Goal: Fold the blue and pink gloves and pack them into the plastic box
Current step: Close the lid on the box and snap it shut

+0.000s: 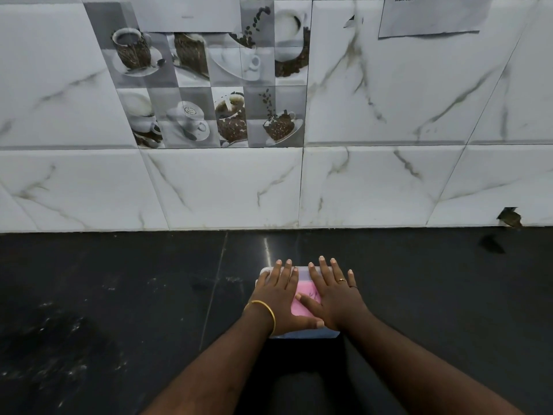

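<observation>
A small clear plastic box (302, 334) sits on the black counter, near the middle of the head view. Pink glove fabric (302, 307) shows through its top between my hands; a strip of blue (302, 275) shows at the far end. My left hand (278, 298) lies flat, fingers spread, on the left half of the box top. My right hand (336, 296) lies flat on the right half, its thumb across the pink. Both palms are pressed down on the box and hide most of it.
The black stone counter (119, 295) spreads wide on both sides of the box. A white marble-tile wall (389, 181) with coffee-cup picture tiles (209, 85) rises just behind it. A chipped hole (510, 218) sits at the wall's base, far right.
</observation>
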